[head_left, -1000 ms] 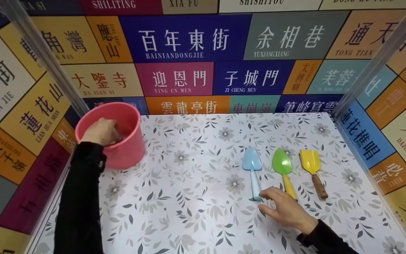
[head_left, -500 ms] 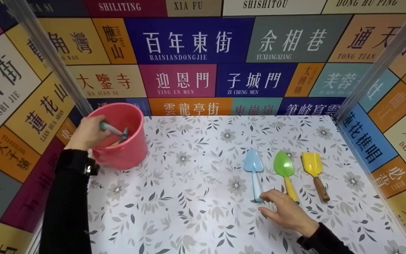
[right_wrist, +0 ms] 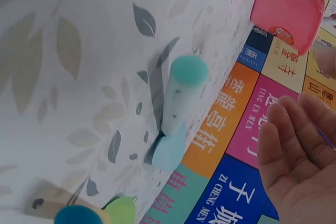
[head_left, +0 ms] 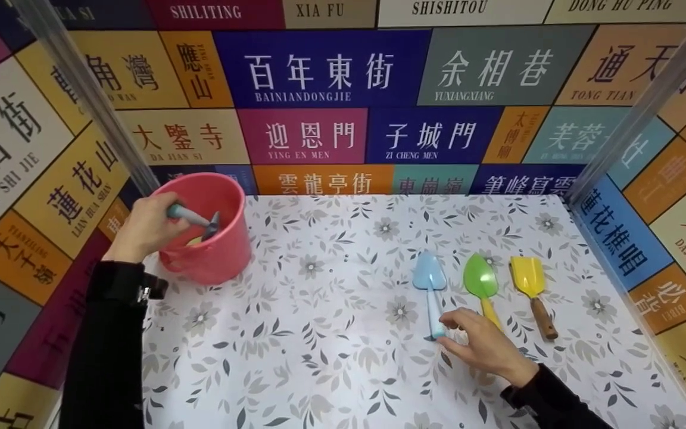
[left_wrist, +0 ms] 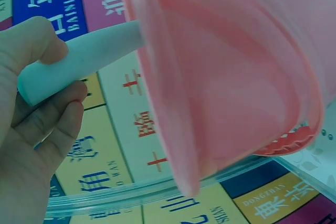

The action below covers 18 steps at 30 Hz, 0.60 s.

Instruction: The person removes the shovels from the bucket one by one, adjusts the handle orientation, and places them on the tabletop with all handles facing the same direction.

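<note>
My left hand (head_left: 142, 229) pinches the pale teal handle of a small hand tool (head_left: 193, 216) over the rim of the pink bucket (head_left: 215, 256). The tool's grey head sits inside the bucket mouth; its exact kind cannot be made out. In the left wrist view, thumb and fingers hold the handle (left_wrist: 79, 59) near its end. My right hand (head_left: 486, 342), fingers loosely bent, hovers by the handle end of a light blue trowel (head_left: 429, 275). The right wrist view shows a gap between those fingers and the trowel's handle (right_wrist: 184, 95).
A green trowel (head_left: 479, 277) with a yellow handle and a yellow shovel (head_left: 527, 275) with a brown handle lie right of the blue trowel. Something pale yellow (head_left: 194, 241) shows inside the bucket. Sign-printed walls (head_left: 319, 71) enclose the flower-patterned tabletop (head_left: 319, 357).
My left hand has come up from inside the bucket, bringing the teal-handled tool into sight at the rim. My right hand has shifted slightly closer to the blue trowel's handle.
</note>
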{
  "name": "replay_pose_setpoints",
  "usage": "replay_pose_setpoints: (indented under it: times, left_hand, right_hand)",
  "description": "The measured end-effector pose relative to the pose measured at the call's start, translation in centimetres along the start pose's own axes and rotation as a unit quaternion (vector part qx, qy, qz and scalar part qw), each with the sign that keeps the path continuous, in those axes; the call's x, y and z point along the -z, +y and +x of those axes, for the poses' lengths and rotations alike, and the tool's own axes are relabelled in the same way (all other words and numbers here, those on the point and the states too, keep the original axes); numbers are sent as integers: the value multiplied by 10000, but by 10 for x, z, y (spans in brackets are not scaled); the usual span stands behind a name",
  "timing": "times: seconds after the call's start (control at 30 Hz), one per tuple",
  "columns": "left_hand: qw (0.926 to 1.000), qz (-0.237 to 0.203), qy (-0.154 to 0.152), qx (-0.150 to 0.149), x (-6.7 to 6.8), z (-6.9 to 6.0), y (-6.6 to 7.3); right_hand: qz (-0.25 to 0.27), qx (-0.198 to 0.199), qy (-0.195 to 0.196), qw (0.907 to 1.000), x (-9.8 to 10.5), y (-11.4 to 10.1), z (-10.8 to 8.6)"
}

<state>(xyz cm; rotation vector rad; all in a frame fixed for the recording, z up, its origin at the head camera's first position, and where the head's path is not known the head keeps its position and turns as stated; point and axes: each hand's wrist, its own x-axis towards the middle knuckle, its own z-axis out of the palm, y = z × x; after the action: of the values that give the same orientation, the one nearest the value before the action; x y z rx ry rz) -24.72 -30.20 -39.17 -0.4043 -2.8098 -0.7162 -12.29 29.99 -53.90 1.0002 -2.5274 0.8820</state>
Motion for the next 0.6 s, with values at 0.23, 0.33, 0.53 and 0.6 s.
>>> replay_pose_setpoints:
  times: [0.23,0.33,0.53,0.6]
  left_hand:
    - [9974,46,479,-532,5,-11,13]
    - [9951,139,617,-756,5,-16,21]
    - [9852,315,1038,-1325,2,-24,37]
    - [9800,399,1216,-1521,1,-27,42]
  right_hand:
    - [-174,144,403,9989,10,13,18]
    - [-221,147,508,9984,13,19,24]
    - [-261,-63,647,9975,15,28,32]
    - [-257,-161,642,9975,15,29,34]
